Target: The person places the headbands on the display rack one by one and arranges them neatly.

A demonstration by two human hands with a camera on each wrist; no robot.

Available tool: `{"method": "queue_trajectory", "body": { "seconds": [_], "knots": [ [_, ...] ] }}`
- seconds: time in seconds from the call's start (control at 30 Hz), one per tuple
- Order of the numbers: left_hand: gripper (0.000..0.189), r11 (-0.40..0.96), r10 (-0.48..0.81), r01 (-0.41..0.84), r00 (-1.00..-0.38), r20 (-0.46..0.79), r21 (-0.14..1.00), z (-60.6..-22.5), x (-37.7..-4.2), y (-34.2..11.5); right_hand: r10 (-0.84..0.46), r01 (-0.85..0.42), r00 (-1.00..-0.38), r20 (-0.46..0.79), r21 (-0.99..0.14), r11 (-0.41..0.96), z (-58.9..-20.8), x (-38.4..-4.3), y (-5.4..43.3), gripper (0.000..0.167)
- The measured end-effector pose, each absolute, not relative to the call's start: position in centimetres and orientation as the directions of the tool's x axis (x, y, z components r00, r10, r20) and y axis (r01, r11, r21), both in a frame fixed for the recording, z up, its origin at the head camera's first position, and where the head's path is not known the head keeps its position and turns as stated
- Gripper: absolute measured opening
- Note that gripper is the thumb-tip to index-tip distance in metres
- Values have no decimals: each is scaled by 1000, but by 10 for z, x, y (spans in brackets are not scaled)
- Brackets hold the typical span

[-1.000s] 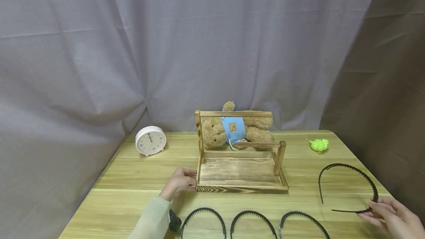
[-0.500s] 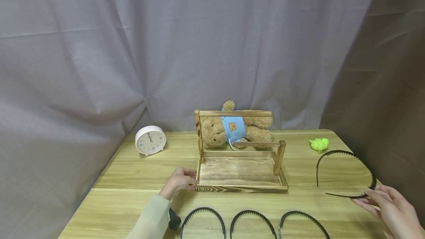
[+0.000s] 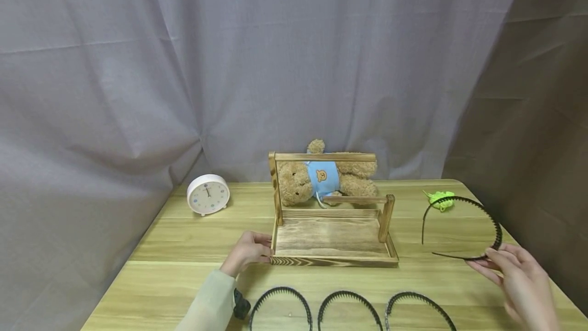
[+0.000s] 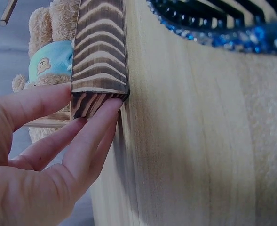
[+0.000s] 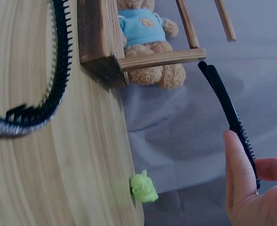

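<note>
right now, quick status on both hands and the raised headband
Left hand touching left end of wooden rack. Right hand pinching black headband above table. Nothing seen between headband and rack.

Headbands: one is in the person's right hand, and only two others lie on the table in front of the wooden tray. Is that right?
Not quite: the head view shows three headbands, not two, lying on the table in front of the wooden tray. The person's right hand does hold another.
</note>
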State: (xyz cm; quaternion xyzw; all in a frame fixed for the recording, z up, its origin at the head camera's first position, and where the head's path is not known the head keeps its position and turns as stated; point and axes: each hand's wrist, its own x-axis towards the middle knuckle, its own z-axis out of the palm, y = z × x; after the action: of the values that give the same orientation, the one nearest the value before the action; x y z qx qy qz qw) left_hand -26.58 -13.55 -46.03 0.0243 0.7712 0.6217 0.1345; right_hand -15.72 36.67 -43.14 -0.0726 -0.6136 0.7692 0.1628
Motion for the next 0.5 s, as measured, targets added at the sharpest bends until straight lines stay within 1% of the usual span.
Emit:
{"method": "queue_trajectory", "body": {
  "seconds": [0.13,0.33,0.5],
  "knots": [
    [44,226,204,-145,-960,-192,963,-463,-264,-134,353,-206,-928,118,-952,-225,-431,-159,361,11],
    [46,235,199,-146,-960,-195,961,-463,-264,-133,309,-286,-930,198,-919,-273,-426,-161,354,14],
    [45,237,179,-135,-967,-179,962,-460,-265,-134,321,-325,-920,224,-894,-307,-419,-166,344,13]
  ]
}}
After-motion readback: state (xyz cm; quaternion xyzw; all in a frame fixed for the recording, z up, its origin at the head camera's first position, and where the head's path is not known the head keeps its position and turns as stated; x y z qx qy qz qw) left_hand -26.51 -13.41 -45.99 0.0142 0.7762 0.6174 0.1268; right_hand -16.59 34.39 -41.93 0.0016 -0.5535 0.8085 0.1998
